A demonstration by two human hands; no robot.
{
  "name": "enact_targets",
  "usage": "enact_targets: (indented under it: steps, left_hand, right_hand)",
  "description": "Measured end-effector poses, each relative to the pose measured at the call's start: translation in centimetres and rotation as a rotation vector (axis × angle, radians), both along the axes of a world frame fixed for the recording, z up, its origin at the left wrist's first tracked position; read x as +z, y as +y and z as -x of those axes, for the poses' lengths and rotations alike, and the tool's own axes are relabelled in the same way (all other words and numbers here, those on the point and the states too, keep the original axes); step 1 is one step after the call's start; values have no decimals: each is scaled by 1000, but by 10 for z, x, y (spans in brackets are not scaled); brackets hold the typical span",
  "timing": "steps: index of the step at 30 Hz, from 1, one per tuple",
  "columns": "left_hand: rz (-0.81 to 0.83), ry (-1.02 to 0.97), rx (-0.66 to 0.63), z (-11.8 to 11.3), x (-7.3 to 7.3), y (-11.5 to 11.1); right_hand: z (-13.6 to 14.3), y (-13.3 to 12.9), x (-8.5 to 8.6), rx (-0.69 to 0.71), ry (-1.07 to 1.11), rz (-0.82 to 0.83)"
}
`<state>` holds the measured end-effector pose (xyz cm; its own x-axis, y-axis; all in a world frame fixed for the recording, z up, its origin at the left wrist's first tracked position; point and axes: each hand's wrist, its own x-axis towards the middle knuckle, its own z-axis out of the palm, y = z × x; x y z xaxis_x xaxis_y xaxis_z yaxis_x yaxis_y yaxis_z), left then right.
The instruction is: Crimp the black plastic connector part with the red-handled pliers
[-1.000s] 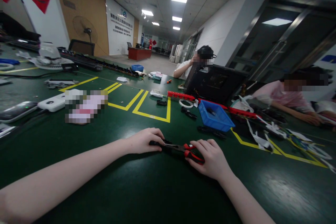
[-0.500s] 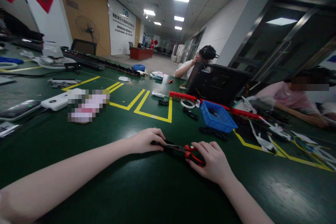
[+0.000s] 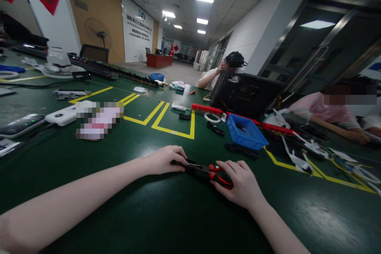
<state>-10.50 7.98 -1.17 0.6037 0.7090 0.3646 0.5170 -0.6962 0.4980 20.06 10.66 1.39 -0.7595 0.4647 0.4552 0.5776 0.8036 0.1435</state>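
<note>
My left hand (image 3: pixel 168 160) is closed on a small black piece (image 3: pixel 177 162) near the middle of the green table. Red-and-black long-nose pliers (image 3: pixel 216 177) are in my right hand (image 3: pixel 241 182), with my fingers around the handles. The jaws of the pliers point left and reach the black piece at my left fingertips. What exactly the jaws touch is too small to tell.
Beyond my hands are a blue bin (image 3: pixel 247 133), black cables (image 3: pixel 241 151), a white ring (image 3: pixel 212 117) and a red strip (image 3: pixel 206 108). A pixelated pink item (image 3: pixel 101 123) and a white device (image 3: pixel 70 114) lie left. Two people sit across and right.
</note>
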Motion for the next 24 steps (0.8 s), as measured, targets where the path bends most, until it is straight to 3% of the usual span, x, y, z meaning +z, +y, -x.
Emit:
enact_targets:
  steps: [17,24]
  left_hand:
    - [41,-37,-10,1,-2,2]
    - [22,-15,-7,0,2,1]
  right_hand:
    - [5,-4,-1,-43,7,52]
    - [0,3,3,4,-3,42]
